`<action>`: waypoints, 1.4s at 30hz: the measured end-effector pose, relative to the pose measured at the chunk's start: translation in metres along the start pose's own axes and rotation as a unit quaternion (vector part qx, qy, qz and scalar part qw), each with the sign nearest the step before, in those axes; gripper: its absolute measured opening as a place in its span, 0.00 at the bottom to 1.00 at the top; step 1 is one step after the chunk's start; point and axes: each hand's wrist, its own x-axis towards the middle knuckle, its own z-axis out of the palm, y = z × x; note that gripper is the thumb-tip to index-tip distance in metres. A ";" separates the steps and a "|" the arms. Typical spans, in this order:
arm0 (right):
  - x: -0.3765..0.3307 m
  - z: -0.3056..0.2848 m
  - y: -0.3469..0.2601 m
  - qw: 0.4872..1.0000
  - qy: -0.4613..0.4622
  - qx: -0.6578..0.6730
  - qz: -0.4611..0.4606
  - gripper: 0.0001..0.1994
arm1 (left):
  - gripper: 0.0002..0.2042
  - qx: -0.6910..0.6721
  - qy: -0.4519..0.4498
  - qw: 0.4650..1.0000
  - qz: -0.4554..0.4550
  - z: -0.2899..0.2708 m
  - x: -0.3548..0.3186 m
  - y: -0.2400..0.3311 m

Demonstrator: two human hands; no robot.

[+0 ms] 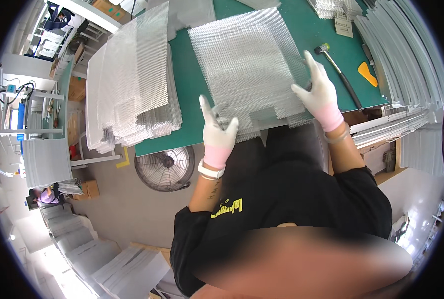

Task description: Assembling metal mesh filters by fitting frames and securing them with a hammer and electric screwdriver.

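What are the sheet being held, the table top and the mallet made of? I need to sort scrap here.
Mesh sheet: looks like expanded metal, likely aluminium, a silvery, shiny diamond lattice. Table top: a matte green mat, probably rubber or vinyl. Mallet: dark handle with a pale and black head, perhaps rubber; too small to be sure.
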 end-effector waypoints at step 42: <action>0.150 -0.043 0.293 0.909 -0.096 -0.333 0.232 0.34 | 0.30 0.493 -0.120 0.841 0.189 -0.012 0.056 -0.017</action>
